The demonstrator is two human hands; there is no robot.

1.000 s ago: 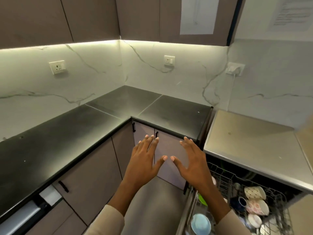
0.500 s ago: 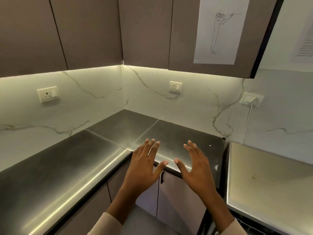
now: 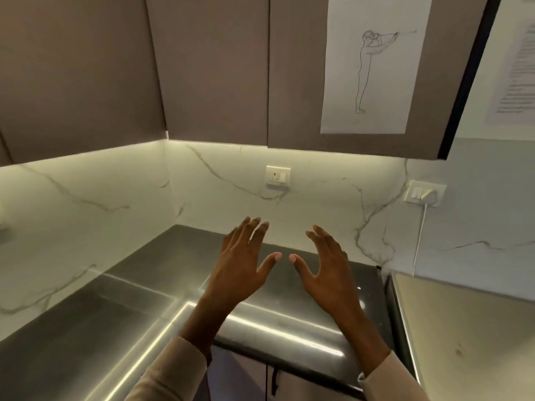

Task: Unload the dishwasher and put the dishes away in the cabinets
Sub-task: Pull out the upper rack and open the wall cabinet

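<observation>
Your left hand (image 3: 240, 267) and your right hand (image 3: 327, 270) are both raised in the lower middle of the frame, backs toward the camera. The fingers are straight and spread wide and neither hand holds anything. The two thumbs point at each other; their tips are near but apart. Both hands are in the air in front of the dark countertop (image 3: 101, 328), which turns a corner in the lower left and shines under the light strip. The upper cabinets (image 3: 214, 68) fill the top of the frame with their doors closed, and a sheet with a line drawing (image 3: 373, 65) of a standing figure is fixed on the right door. At the bottom edge, under the counter, you can see the lower cabinet doors (image 3: 240, 377), also closed. On the marble wall (image 3: 86, 204) there is a socket (image 3: 278, 176) in the middle and a second socket (image 3: 425, 193) at the right, with a white cable (image 3: 419, 235) hanging down from it. A pale beige surface (image 3: 463, 328) lies at the lower right, just beside the countertop.
</observation>
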